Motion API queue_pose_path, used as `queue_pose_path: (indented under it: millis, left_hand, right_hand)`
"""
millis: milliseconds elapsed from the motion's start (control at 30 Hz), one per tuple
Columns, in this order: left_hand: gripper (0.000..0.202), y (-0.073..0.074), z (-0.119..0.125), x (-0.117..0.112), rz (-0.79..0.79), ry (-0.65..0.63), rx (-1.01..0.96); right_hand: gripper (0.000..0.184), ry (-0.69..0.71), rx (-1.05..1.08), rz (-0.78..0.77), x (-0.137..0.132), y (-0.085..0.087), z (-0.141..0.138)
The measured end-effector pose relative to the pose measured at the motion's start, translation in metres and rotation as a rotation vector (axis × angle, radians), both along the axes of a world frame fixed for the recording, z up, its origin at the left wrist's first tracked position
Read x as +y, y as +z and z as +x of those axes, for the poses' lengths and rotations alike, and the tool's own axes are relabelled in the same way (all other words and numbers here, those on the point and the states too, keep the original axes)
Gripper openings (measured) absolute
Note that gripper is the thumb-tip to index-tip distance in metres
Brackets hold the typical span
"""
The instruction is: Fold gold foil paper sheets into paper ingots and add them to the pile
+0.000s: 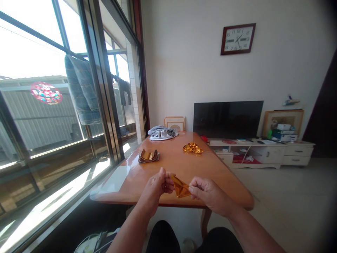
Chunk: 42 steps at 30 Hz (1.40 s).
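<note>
Both my hands pinch one small folded piece of gold foil paper (pixel 180 187) just above the near edge of an orange wooden table (pixel 181 165). My left hand (pixel 159 185) grips its left corner with closed fingers. My right hand (pixel 206 193) grips its right end, fingers curled. A stack of gold foil sheets (pixel 149 155) lies on the table's left side. Folded gold paper pieces (pixel 193 148) sit farther back near the middle.
A crumpled grey cloth (pixel 162 133) lies at the table's far end. A large window (pixel 52 105) runs along the left. A dark television (pixel 228 118) stands on a white low cabinet (pixel 265 153) at the back, under a wall clock (pixel 238 38).
</note>
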<state>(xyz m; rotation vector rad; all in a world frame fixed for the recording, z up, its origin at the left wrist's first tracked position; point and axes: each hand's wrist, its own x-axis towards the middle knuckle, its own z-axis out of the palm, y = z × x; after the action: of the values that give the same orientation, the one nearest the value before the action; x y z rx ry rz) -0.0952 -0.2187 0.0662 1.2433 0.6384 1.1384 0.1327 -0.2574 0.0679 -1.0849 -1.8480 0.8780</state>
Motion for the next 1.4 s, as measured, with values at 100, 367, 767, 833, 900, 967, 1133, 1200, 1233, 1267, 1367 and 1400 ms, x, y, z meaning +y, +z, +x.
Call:
queue_pose_path:
  millis: [100, 367, 767, 833, 900, 967, 1133, 1200, 1233, 1267, 1367, 1400]
  left_hand:
    - [0.043, -0.006, 0.012, -0.007, 0.015, -0.059, 0.076]
    - [0.028, -0.007, 0.03, -0.013, 0.079, 0.039, 0.098]
    - [0.03, -0.012, 0.027, -0.005, 0.078, 0.115, 0.127]
    - [0.03, -0.012, 0.027, -0.004, 0.077, 0.137, 0.123]
    - [0.029, -0.013, 0.026, -0.003, 0.077, 0.147, 0.121]
    - [0.029, -0.015, 0.025, -0.002, 0.078, 0.144, 0.121]
    - [0.031, -0.023, 0.025, 0.001, 0.058, 0.132, 0.115]
    - [0.031, -0.026, 0.025, 0.003, 0.044, 0.128, 0.112]
    - [0.032, -0.027, 0.024, 0.003, 0.033, 0.134, 0.109]
    - [0.032, -0.027, 0.024, 0.004, 0.017, 0.144, 0.103]
    - [0.034, -0.027, 0.023, 0.005, -0.032, 0.179, 0.081]
    - [0.034, -0.027, 0.023, 0.005, -0.042, 0.185, 0.076]
  right_hand:
    - [0.024, -0.007, -0.002, 0.021, 0.002, 0.004, -0.003]
    - [0.025, -0.104, -0.017, 0.029, 0.006, 0.008, -0.013]
    - [0.027, -0.067, 0.027, -0.002, 0.007, -0.001, -0.012]
    - [0.026, -0.062, 0.031, -0.012, 0.006, 0.0, -0.012]
    - [0.026, -0.068, 0.026, -0.014, 0.006, -0.001, -0.012]
    - [0.028, -0.086, 0.014, -0.019, 0.006, -0.002, -0.012]
    - [0.031, -0.078, 0.031, -0.098, 0.006, -0.007, -0.008]
    - [0.034, -0.062, 0.043, -0.136, 0.008, -0.009, -0.004]
    - [0.035, -0.062, 0.048, -0.144, 0.008, -0.011, -0.001]
    - [0.036, -0.07, 0.053, -0.145, 0.009, -0.012, 0.002]
    - [0.039, -0.148, 0.093, -0.111, 0.012, -0.011, 0.009]
    - [0.04, -0.184, 0.105, -0.085, 0.012, -0.01, 0.01]
